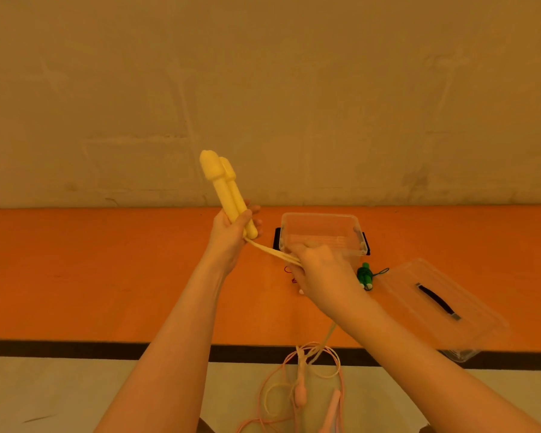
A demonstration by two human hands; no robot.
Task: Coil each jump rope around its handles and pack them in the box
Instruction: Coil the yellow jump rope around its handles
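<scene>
Pink rope (303, 382) low, left hand (231, 235) gripping yellow handles (224, 189)

Yellow handles (222, 189), orange table (107, 270)

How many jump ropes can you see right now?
3, perhaps more hidden: the yellow rope in the left hand, the green rope coiled beside the box, the pink rope loose below the table edge.

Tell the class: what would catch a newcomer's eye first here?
The left hand holds two yellow handles upright, mid-frame, while the right hand grips their yellow rope. Behind sits an open clear box on the orange table.
</scene>
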